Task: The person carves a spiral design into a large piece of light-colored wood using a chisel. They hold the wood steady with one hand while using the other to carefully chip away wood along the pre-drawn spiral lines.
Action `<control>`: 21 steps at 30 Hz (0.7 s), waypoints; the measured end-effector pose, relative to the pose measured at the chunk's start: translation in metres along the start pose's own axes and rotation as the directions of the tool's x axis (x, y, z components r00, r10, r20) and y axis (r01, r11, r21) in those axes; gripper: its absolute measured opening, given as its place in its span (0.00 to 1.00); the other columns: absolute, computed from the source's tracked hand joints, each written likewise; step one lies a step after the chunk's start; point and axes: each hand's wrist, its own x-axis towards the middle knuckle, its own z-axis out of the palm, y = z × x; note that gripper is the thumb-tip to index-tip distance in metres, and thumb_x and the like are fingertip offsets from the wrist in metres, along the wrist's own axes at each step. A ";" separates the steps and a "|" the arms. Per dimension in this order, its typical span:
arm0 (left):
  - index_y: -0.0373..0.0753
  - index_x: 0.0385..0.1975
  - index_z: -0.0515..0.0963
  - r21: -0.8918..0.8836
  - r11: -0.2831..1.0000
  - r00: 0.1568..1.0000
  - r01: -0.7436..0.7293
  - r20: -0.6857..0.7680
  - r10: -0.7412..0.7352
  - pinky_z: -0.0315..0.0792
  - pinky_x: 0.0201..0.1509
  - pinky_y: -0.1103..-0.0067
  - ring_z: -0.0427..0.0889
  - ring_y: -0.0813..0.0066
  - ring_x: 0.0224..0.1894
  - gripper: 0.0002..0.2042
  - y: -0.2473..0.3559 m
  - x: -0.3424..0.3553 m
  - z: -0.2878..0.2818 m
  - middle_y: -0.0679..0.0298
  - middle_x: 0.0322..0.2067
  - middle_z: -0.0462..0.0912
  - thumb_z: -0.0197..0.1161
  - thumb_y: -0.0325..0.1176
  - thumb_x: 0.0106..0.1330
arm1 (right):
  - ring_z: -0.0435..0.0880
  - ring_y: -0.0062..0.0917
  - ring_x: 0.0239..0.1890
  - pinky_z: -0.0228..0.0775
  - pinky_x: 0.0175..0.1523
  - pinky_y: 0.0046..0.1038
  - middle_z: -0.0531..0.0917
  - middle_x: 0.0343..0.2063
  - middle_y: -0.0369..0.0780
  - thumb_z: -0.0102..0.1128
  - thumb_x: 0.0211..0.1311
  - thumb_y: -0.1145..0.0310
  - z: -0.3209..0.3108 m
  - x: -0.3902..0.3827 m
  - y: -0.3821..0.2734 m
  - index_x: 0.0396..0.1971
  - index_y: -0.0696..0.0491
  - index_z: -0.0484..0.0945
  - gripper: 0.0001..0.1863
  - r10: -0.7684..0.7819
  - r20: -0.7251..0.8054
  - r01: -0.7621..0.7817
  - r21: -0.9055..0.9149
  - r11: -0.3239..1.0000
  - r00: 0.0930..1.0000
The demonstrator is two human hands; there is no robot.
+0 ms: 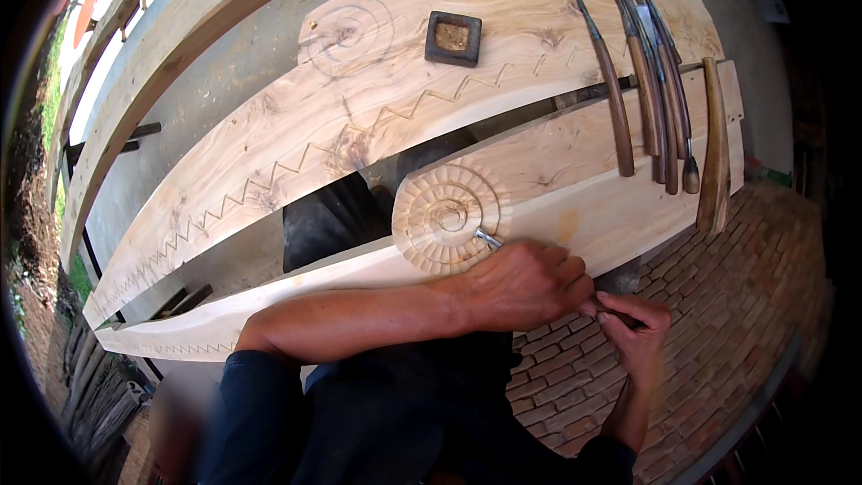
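A carving gouge [488, 238] runs through both my hands; its short bright blade touches the ring-shaped carving [446, 213] on the nearer wooden board. My left hand [530, 283] is closed around the tool just behind the blade, and that forearm lies across the board's near edge. Past the same edge, on the right, my right hand [639, 323] is closed on the dark handle end. The fingers hide most of the tool's length. The carving is a round rosette of curved grooves with a scalloped outer ring.
Several wooden-handled chisels [618, 121] lie across both boards at right, beside a wooden mallet-like stick [715, 148]. A square dark dish [452, 39] rests on the farther board [503, 0], near pencilled circles and a carved zigzag. Curved timbers [180, 49] stand at left; brick paving [709, 323] lies below.
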 end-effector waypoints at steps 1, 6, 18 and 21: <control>0.41 0.30 0.76 0.006 1.000 1.000 0.009 -0.006 -0.009 0.77 0.29 0.71 0.80 0.68 0.29 0.19 0.001 0.000 0.002 0.65 0.28 0.75 0.68 0.50 0.72 | 0.86 0.19 0.26 0.73 0.33 0.22 0.91 0.27 0.41 0.77 0.52 0.86 0.000 0.001 -0.001 0.47 0.59 0.94 0.20 0.001 0.003 -0.001 -0.003 1.000 1.000; 0.41 0.29 0.75 0.020 0.999 0.999 0.048 0.004 -0.048 0.76 0.28 0.69 0.80 0.66 0.26 0.19 0.002 -0.001 0.006 0.64 0.25 0.74 0.67 0.48 0.74 | 0.87 0.19 0.28 0.74 0.34 0.22 0.92 0.29 0.42 0.76 0.51 0.88 0.003 0.003 0.001 0.46 0.59 0.94 0.19 -0.063 0.002 0.063 -0.011 0.998 0.998; 0.41 0.28 0.75 -0.003 0.997 0.997 0.073 0.000 -0.073 0.78 0.28 0.68 0.82 0.64 0.26 0.15 0.002 -0.004 0.011 0.64 0.25 0.76 0.66 0.43 0.74 | 0.90 0.21 0.32 0.78 0.38 0.21 0.94 0.33 0.45 0.74 0.52 0.90 0.007 -0.004 0.003 0.45 0.61 0.93 0.19 -0.029 -0.015 0.029 0.045 0.999 0.999; 0.41 0.27 0.75 -0.002 0.995 0.995 0.100 0.017 -0.100 0.78 0.28 0.68 0.82 0.64 0.25 0.16 0.002 -0.005 0.011 0.64 0.24 0.76 0.67 0.44 0.74 | 0.90 0.20 0.31 0.78 0.38 0.21 0.94 0.33 0.45 0.75 0.52 0.90 0.006 -0.004 0.000 0.45 0.61 0.93 0.19 0.001 -0.010 0.000 0.024 1.000 1.000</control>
